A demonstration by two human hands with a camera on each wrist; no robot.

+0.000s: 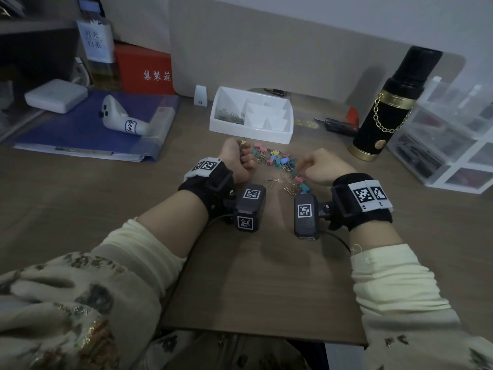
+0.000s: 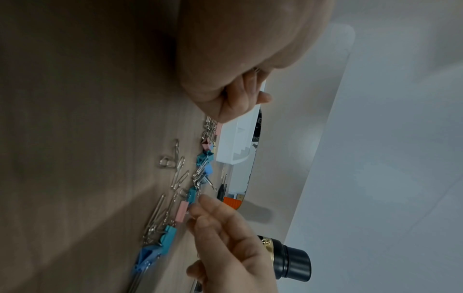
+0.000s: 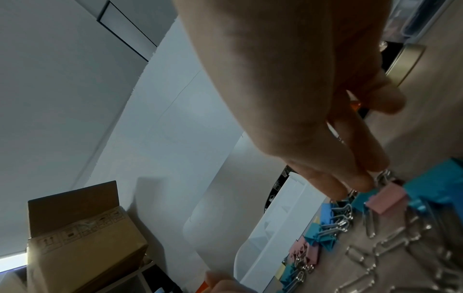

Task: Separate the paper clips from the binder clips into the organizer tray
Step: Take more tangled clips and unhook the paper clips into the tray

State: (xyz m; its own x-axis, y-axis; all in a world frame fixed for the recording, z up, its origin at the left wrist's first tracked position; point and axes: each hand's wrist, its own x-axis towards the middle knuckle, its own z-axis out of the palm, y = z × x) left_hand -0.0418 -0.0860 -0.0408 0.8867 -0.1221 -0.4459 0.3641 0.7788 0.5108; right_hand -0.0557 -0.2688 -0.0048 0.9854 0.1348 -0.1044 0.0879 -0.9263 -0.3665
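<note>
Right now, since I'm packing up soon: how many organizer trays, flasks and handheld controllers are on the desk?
Organizer tray: 1
Black-and-gold flask: 1
White handheld controller: 1
Total: 3

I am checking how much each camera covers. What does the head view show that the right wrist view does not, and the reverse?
Only the head view shows the left hand curled near the tray, the paper clips in the tray's left compartment, the blue folder and the black flask in full.

Only the right wrist view shows the cardboard box and, close up, the right hand's fingertips touching a clip's wire handle.

Both show the right hand, the white organizer tray and the mixed clips on the desk.
</note>
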